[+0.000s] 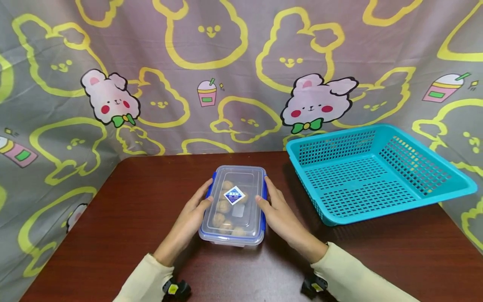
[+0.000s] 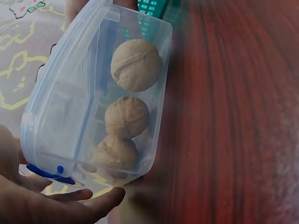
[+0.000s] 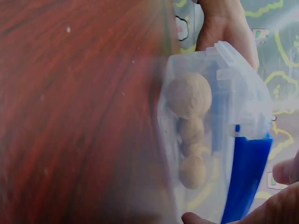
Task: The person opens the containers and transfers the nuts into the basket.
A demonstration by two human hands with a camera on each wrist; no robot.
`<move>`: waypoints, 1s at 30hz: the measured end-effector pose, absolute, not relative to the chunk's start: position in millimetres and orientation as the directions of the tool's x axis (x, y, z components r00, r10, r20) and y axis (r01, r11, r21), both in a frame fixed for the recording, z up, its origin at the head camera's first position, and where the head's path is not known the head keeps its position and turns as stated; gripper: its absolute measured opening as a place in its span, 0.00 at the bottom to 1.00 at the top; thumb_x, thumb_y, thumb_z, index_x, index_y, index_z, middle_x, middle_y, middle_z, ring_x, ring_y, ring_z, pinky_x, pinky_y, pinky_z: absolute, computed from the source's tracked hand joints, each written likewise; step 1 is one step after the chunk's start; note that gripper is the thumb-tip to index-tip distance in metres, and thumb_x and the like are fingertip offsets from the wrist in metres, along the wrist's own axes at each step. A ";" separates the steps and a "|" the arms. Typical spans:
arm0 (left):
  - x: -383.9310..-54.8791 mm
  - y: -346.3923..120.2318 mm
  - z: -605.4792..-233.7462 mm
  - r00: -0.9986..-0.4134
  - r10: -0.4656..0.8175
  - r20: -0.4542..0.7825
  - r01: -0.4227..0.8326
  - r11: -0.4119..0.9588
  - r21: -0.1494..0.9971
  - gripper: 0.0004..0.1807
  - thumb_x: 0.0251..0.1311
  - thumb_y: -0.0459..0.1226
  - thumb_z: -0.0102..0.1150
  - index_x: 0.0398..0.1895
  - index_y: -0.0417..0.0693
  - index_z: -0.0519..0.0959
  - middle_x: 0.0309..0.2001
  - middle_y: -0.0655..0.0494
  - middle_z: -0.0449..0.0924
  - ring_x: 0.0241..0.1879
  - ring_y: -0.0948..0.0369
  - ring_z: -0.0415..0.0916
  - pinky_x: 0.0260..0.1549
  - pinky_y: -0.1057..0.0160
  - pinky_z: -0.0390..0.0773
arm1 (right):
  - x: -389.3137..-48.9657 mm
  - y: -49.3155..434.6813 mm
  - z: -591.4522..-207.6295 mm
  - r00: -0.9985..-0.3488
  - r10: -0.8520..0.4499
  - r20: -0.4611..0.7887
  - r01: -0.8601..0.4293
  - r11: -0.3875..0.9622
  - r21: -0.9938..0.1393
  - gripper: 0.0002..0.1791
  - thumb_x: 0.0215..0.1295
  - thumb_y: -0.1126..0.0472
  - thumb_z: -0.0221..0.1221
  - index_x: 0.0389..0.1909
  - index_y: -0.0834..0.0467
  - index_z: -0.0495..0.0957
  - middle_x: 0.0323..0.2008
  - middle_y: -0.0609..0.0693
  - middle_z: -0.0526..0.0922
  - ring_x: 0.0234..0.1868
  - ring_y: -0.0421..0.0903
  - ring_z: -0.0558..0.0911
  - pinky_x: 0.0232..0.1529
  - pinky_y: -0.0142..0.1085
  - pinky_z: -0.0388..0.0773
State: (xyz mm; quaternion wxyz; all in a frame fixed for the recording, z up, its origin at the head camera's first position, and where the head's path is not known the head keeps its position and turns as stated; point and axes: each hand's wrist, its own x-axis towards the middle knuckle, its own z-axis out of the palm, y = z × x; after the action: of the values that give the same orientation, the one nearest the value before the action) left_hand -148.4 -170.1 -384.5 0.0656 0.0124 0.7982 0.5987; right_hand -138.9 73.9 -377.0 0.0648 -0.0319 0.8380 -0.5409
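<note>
A clear plastic food container (image 1: 247, 178) with blue side clips is at the middle of the table, its lid on and a blue-and-white sticker (image 1: 234, 195) on top. Several walnuts (image 1: 224, 205) lie inside; the left wrist view shows walnuts (image 2: 136, 65) through the end wall. My left hand (image 1: 188, 220) grips the container's left side, thumb on the lid's edge. On the opposite side, my right hand (image 1: 284, 218) holds it likewise, thumb over the lid. The right wrist view shows a blue clip (image 3: 247, 177) near the right fingers. Whether the container's base touches the table is unclear.
To the right stands a turquoise plastic basket (image 1: 349, 220) with perforated walls and floor. The dark red-brown wooden table (image 1: 113, 209) extends around the container. Behind it hangs a grey curtain (image 1: 241, 84) with cartoon bears and rabbits.
</note>
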 end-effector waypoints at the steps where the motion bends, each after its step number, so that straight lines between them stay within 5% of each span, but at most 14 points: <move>1: -148.8 -170.1 -384.7 -0.990 0.105 -0.094 -0.063 0.269 0.961 0.31 0.81 0.39 0.43 0.84 0.62 0.56 0.84 0.49 0.53 0.81 0.46 0.53 0.79 0.38 0.54 | -139.9 72.4 -378.4 -0.990 -0.117 -0.078 0.026 0.397 -0.918 0.40 0.82 0.52 0.49 0.86 0.51 0.42 0.82 0.66 0.52 0.81 0.66 0.57 0.80 0.64 0.53; 16: -155.1 -168.9 -391.9 -0.984 0.155 -0.083 -0.053 0.192 0.980 0.30 0.84 0.38 0.37 0.85 0.62 0.55 0.86 0.53 0.47 0.85 0.49 0.42 0.82 0.40 0.46 | -143.0 64.0 -393.5 -0.991 -0.127 -0.036 0.004 0.244 -0.970 0.36 0.85 0.57 0.43 0.87 0.48 0.41 0.85 0.62 0.45 0.84 0.63 0.47 0.82 0.62 0.43; 30: -155.0 -170.2 -394.6 -0.984 0.154 -0.088 -0.053 0.220 0.974 0.28 0.85 0.42 0.36 0.84 0.67 0.56 0.85 0.54 0.51 0.84 0.47 0.47 0.80 0.38 0.50 | -140.3 61.1 -394.7 -0.988 -0.136 -0.072 0.044 0.200 -0.979 0.35 0.86 0.55 0.41 0.87 0.43 0.39 0.86 0.56 0.45 0.84 0.61 0.50 0.82 0.60 0.45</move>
State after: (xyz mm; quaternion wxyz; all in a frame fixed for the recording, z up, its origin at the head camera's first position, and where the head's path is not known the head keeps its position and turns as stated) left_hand -155.0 -170.2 -394.6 0.0828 0.0326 0.7765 0.6238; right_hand -140.3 61.1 -394.7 0.0714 -0.0299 0.7714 -0.6316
